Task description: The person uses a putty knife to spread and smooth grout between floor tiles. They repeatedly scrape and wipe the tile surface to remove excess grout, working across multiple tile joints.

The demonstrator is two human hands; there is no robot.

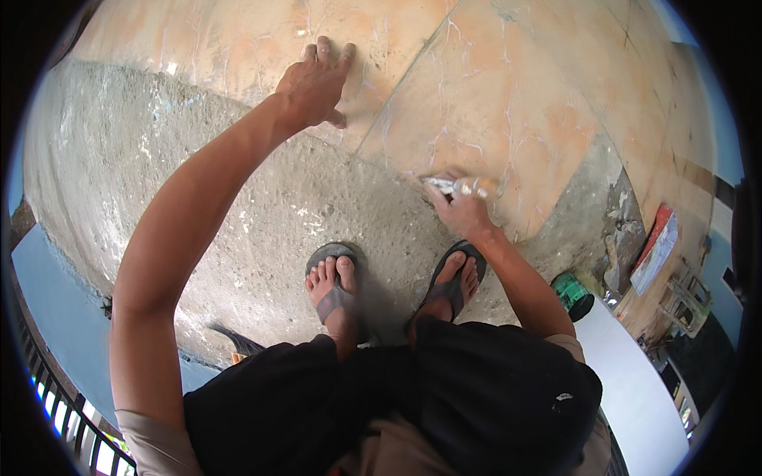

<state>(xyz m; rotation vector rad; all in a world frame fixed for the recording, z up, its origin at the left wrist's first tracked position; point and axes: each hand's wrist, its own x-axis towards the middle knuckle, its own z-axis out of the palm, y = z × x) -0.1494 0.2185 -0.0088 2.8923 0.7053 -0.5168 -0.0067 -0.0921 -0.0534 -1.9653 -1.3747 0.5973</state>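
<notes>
Over on the left, bare grey mortar bed (198, 182) waits for tiles. The left hand (317, 83) presses flat, fingers spread, on a laid marbled orange tile (262, 47). Moving right, the right hand (464, 213) is clenched around a tool handle (464, 187), working the near edge of the next tile (492, 103). Several tiles down, plenty of floor left, I'd judge. Far right, a green bucket (571, 293).

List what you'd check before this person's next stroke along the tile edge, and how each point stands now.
1. Left hand braced flat on tile: ok.
2. Right hand gripping the tool: ok.
3. Tool tip at the tile edge: ok.
4. Both feet planted on the concrete: ok.
5. Tile level with its neighbour: cannot tell.
6. Green bucket within reach: cannot tell.
</notes>
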